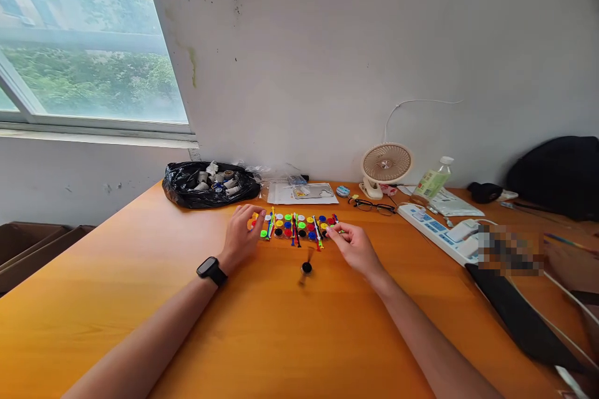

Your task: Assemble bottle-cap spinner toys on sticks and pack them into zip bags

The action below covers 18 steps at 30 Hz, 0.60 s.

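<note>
A cluster of small coloured plastic discs and thin coloured sticks lies on the orange wooden table. My left hand, with a black watch on its wrist, rests at the cluster's left end, fingers apart and touching the pieces. At the cluster's right end my right hand has its fingertips pinched on a small piece; which piece, I cannot tell. A small black disc on a stick stands alone on the table between my hands, blurred as if spinning.
A black plastic bag of small parts sits at the back left. Papers, a clip fan, glasses, a bottle, a power strip and a black bag line the back and right.
</note>
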Available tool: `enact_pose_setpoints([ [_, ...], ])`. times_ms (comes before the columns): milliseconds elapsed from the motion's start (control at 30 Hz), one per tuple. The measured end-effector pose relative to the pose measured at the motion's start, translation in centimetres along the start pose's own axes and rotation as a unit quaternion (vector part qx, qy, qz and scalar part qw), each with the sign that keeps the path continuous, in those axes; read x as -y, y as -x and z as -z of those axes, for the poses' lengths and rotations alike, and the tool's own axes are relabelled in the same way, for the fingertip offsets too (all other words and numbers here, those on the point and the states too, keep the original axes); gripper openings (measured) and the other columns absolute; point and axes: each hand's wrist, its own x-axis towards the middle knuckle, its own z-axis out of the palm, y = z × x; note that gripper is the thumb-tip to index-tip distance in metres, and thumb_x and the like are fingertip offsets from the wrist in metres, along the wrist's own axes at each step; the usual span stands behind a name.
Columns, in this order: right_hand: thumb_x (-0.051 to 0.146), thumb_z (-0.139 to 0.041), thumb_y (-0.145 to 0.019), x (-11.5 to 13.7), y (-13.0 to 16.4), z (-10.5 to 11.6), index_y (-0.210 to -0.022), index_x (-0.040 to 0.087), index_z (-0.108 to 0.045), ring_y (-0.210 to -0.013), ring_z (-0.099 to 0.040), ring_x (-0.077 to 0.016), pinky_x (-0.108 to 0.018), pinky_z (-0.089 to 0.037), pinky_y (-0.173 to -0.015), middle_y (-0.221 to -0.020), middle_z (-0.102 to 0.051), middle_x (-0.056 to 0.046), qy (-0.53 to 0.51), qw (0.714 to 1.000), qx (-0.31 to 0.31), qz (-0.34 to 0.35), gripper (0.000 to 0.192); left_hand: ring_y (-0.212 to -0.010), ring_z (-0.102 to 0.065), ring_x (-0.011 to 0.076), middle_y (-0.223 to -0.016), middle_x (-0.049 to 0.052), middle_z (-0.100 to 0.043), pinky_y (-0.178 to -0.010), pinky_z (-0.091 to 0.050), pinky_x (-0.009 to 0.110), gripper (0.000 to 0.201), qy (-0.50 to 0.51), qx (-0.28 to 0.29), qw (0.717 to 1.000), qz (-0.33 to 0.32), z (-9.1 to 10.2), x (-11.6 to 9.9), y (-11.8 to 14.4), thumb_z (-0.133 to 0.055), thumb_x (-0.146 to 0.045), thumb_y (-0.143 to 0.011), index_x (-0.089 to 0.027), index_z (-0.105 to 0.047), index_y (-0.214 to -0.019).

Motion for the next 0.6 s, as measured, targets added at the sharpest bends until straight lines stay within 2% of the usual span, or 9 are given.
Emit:
enact_pose_setpoints([
  [100,0.068,-0.057,-0.092,-1.0,-0.3,0.4,-0.077,0.020,-0.062,-0.051,-0.030,-0.0132,-0.028,-0.022,-0.051,-0.055,-0.040,0.003,0.048,0.996,-0.050,0.049,0.051,-0.081,-0.058,0.0209,-0.088,0.005,-0.070,-0.073,-0.045,0.034,0.022,-0.017,-0.028,0.999,0.036,0.3,2.6,-0.6,-0.052,-0.034,-0.103,-0.021,-0.066,-0.092],
  [233,0.055,-0.054,-0.098,-1.2,-0.2,0.7,-0.075,0.022,-0.061,-0.051,-0.040,-0.0151,-0.029,-0.027,-0.055,-0.055,-0.046,0.002,0.176,0.974,-0.088,0.110,0.041,-0.075,-0.057,0.0189,-0.086,0.004,-0.071,-0.070,-0.045,0.032,0.022,-0.011,-0.010,0.998,0.054,0.5,4.4,-0.8,-0.056,-0.036,-0.100,-0.020,-0.067,-0.089],
  [333,0.049,-0.054,-0.099,-1.1,0.1,0.4,-0.076,0.022,-0.061,-0.051,-0.045,-0.0157,-0.029,-0.028,-0.056,-0.056,-0.052,0.001,0.217,0.965,-0.079,0.127,0.036,-0.078,-0.059,0.0195,-0.086,0.004,-0.072,-0.073,-0.046,0.032,0.024,-0.001,0.037,0.999,0.027,0.8,4.3,-0.6,-0.059,-0.037,-0.098,-0.020,-0.070,-0.086],
  [500,0.048,-0.053,-0.099,-1.2,0.2,0.0,-0.079,0.023,-0.064,-0.053,-0.050,-0.0171,-0.029,-0.030,-0.057,-0.057,-0.057,0.000,0.214,0.967,-0.051,0.131,0.035,-0.090,-0.065,0.0224,-0.094,0.007,-0.073,-0.083,-0.049,0.036,0.021,0.015,0.128,0.991,-0.038,1.2,3.1,-0.1,-0.063,-0.035,-0.095,-0.022,-0.078,-0.090],
  [600,0.048,-0.052,-0.100,-1.3,0.2,0.0,-0.080,0.023,-0.066,-0.055,-0.052,-0.0180,-0.029,-0.032,-0.058,-0.059,-0.059,-0.001,0.216,0.966,-0.038,0.135,0.035,-0.091,-0.064,0.0232,-0.095,0.007,-0.074,-0.084,-0.049,0.036,0.015,0.005,0.168,0.984,-0.059,1.3,2.8,0.0,-0.067,-0.031,-0.091,-0.023,-0.079,-0.088],
])
